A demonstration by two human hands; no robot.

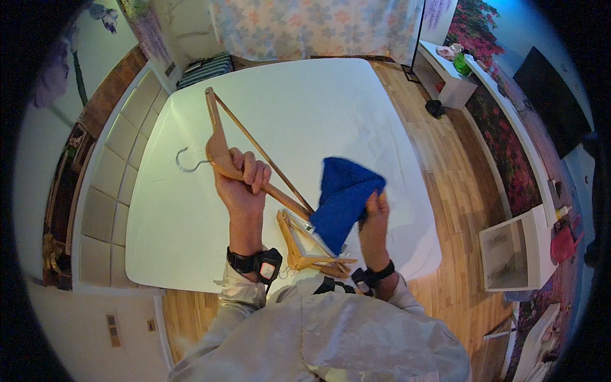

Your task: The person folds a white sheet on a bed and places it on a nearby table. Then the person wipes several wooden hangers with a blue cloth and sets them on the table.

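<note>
My left hand [246, 179] grips a wooden clothes hanger [219, 143] by one shoulder arm, close to its metal hook [188, 162]. The hanger is tilted, with one end up at the left and its lower end near a blue cloth [346, 198]. My right hand [376, 210] pinches that cloth by its right side. The cloth hangs folded over itself; whether it touches the hanger I cannot tell. Below it, more wooden hangers [298, 260] lie in a pile on the white-sheeted bed [286, 105], partly hidden by the cloth.
A padded headboard [112, 167] borders the bed on the left. Wood flooring [441, 157] runs along the right, beside a white desk [453, 86] and a white cabinet [510, 253]. A floral curtain [315, 28] hangs beyond the bed, near a striped dark item [205, 69].
</note>
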